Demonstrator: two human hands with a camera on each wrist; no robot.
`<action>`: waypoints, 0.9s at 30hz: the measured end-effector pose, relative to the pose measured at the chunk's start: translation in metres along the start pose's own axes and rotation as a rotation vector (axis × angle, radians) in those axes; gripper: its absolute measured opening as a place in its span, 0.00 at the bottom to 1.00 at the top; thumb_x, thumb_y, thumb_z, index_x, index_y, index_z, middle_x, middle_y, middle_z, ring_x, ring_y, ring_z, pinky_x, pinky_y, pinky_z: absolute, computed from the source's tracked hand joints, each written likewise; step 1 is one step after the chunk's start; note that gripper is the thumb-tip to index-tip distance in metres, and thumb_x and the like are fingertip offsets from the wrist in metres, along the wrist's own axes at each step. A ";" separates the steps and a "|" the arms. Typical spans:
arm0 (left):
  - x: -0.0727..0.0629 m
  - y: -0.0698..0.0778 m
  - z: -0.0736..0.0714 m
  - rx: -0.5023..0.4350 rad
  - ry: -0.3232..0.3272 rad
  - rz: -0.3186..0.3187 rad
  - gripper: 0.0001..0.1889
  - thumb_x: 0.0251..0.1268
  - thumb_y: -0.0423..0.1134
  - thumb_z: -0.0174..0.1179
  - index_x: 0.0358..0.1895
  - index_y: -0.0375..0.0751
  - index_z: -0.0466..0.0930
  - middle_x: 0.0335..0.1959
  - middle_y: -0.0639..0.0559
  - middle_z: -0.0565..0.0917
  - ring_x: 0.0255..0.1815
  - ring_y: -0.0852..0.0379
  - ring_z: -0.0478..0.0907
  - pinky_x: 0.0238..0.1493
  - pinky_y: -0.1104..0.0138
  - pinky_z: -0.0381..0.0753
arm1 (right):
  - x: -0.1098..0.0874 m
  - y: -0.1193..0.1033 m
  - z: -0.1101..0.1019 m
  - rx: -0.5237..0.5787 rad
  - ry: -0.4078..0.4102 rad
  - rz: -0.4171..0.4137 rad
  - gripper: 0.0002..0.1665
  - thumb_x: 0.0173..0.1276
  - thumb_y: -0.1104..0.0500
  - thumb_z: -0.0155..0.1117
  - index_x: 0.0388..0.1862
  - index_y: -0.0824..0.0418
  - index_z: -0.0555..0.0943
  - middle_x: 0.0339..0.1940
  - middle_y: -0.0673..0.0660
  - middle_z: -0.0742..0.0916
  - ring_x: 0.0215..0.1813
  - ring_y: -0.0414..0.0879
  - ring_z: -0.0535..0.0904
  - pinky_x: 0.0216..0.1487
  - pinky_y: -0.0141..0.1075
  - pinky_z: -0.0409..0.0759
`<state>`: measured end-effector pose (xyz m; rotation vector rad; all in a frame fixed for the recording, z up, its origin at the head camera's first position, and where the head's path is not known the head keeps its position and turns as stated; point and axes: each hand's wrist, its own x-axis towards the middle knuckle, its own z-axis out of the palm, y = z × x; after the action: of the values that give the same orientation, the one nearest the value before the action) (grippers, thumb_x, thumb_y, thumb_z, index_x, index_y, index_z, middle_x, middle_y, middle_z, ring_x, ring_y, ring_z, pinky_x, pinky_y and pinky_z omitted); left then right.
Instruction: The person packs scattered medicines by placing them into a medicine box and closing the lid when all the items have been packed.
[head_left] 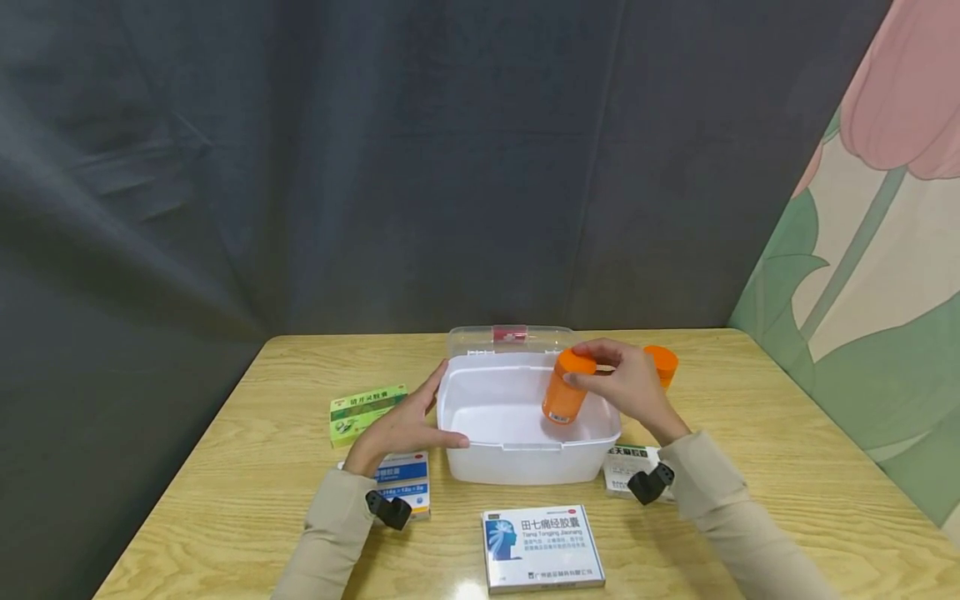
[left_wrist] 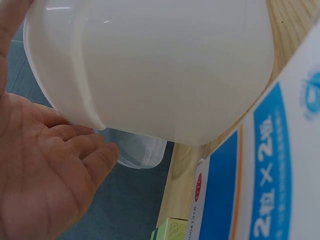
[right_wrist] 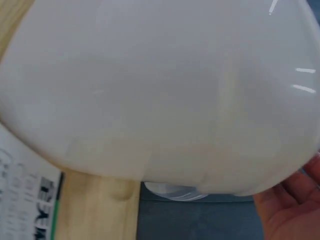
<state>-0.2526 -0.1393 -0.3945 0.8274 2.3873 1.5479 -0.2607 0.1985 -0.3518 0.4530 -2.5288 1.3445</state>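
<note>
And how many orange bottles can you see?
2. One orange bottle is in the right hand, over or partly inside the white box. The other bottle is right of the box, partly hidden behind that hand. More could be hidden there.

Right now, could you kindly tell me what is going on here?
A person's right hand holds a tilted orange bottle by its cap at the opening of a white box. The left hand touches the box's left side. The clear lid is open behind. On the table lie a green carton, a blue-and-white carton and two more cartons. A second orange bottle is partly hidden by the right hand.
</note>
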 end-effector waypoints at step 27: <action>-0.002 0.004 -0.001 0.008 -0.016 -0.011 0.65 0.47 0.53 0.76 0.79 0.45 0.33 0.78 0.45 0.43 0.76 0.49 0.43 0.72 0.51 0.49 | 0.012 -0.010 0.000 -0.092 -0.281 0.149 0.24 0.53 0.61 0.79 0.49 0.63 0.83 0.48 0.58 0.85 0.49 0.54 0.79 0.56 0.47 0.78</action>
<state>-0.2498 -0.1397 -0.3910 0.8242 2.3844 1.5225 -0.2682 0.1910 -0.3396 0.4725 -2.8913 1.2849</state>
